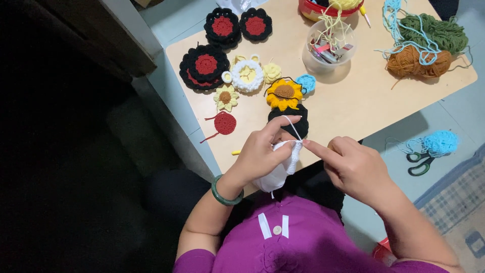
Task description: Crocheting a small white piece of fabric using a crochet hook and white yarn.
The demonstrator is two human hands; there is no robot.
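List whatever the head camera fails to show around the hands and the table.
- Crochet hook: hidden behind the right hand, if one is held.
- White crochet piece: lower part covered by the left hand.
- Black crochet piece: partly behind the left hand's fingers.
- Red bowl: cut off by the top edge.
- Clear container: contents too small to identify.
- Left of the table: too dark to read.

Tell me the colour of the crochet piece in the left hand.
White, with white yarn looped over the left hand; the crochet piece shows best in the head view.
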